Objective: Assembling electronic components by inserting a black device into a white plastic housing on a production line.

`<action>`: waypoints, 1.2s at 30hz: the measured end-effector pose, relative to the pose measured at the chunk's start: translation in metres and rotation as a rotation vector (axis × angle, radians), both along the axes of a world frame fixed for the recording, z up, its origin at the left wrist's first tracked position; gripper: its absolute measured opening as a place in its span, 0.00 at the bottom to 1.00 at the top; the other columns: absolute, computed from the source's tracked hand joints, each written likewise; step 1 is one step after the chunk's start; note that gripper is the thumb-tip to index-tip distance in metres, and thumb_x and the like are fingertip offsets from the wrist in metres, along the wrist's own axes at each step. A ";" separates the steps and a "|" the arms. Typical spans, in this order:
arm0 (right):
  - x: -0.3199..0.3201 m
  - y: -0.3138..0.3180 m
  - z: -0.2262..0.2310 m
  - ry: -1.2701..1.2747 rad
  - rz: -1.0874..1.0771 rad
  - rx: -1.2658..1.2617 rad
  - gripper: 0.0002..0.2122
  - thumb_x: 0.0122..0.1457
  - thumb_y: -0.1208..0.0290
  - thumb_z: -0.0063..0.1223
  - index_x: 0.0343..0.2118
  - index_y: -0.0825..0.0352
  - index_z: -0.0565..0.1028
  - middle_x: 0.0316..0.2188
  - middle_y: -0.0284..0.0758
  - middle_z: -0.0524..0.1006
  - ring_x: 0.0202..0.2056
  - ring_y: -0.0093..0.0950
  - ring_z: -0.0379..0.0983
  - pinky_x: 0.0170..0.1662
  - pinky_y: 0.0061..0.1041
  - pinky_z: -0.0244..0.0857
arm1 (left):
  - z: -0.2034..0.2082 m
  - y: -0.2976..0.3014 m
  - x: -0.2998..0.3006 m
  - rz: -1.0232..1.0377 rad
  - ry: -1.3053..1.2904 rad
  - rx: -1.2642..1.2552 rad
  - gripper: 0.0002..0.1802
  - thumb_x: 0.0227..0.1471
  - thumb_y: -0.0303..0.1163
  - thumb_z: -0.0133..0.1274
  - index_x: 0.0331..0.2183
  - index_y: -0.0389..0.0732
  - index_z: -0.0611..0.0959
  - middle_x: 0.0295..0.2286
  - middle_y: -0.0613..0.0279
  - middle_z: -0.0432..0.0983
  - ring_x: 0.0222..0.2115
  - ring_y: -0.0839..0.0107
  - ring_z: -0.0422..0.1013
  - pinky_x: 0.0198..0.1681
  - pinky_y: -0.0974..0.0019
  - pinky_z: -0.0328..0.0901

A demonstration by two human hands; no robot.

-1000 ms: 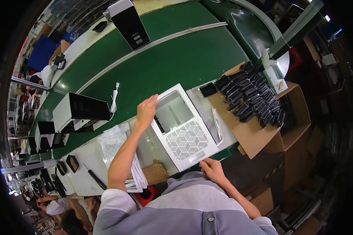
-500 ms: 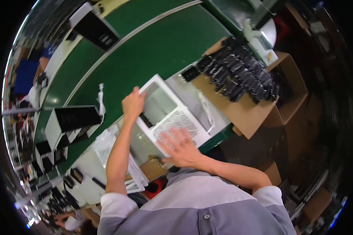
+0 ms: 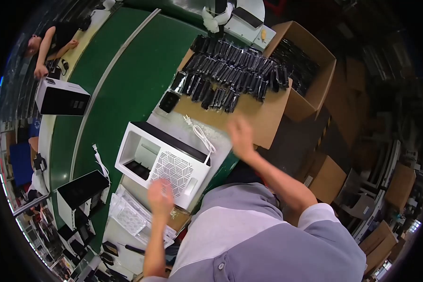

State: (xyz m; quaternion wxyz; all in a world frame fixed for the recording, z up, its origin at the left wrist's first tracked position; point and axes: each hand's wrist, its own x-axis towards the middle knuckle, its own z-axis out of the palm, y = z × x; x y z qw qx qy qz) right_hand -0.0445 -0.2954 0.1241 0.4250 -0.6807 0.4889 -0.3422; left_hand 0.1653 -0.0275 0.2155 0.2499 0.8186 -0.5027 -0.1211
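Observation:
A white appliance housing (image 3: 127, 149) with black panel along its far side lies on the bench in front of me. Its upper face has a recessed opening at the left and a geometric grille (image 3: 175, 169) at the right. My left hand (image 3: 160, 199) is at the near edge of the housing, its blurred fingers loosely apart over the grille's corner. My right hand (image 3: 241, 138) is off the housing, in the air by the edge of a cardboard sheet (image 3: 270, 129), its smeared fingers stretched out with nothing seen in them. A white power cord (image 3: 202, 136) lies behind the housing.
Several black plastic-wrapped packs (image 3: 230, 70) cover the cardboard, beside an open carton (image 3: 310, 101). White grille panels (image 3: 131, 218) lie at the near left. Black-and-white units (image 3: 82, 188) stand on the green surface (image 3: 122, 89). Across it, a person's hand (image 3: 41, 71) touches another unit (image 3: 63, 97).
My right hand has left the grille and moved away to the right. My left hand has shifted from the housing's far-left side to its near edge. The view has turned.

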 end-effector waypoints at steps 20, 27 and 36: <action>-0.074 -0.107 -0.027 -0.463 0.228 0.822 0.07 0.69 0.70 0.48 0.33 0.64 0.74 0.27 0.28 0.75 0.28 0.18 0.70 0.31 0.19 0.63 | 0.180 -0.057 0.067 0.247 0.549 0.173 0.11 0.47 0.29 0.66 0.32 0.38 0.80 0.24 0.75 0.73 0.23 0.88 0.63 0.26 0.80 0.58; -0.091 -0.092 0.054 -0.861 0.381 1.026 0.05 0.70 0.71 0.46 0.42 0.63 0.74 0.37 0.29 0.78 0.41 0.20 0.75 0.47 0.25 0.70 | 0.140 -0.010 0.130 0.384 0.637 -0.120 0.16 0.57 0.33 0.61 0.42 0.32 0.81 0.32 0.69 0.79 0.30 0.82 0.71 0.38 0.77 0.65; -0.074 -0.075 0.077 -0.885 0.452 0.869 0.06 0.70 0.70 0.46 0.38 0.65 0.73 0.34 0.27 0.76 0.36 0.17 0.72 0.43 0.22 0.67 | 0.136 0.002 0.125 0.516 0.164 -0.105 0.19 0.60 0.31 0.57 0.50 0.32 0.81 0.40 0.63 0.80 0.37 0.77 0.73 0.43 0.71 0.67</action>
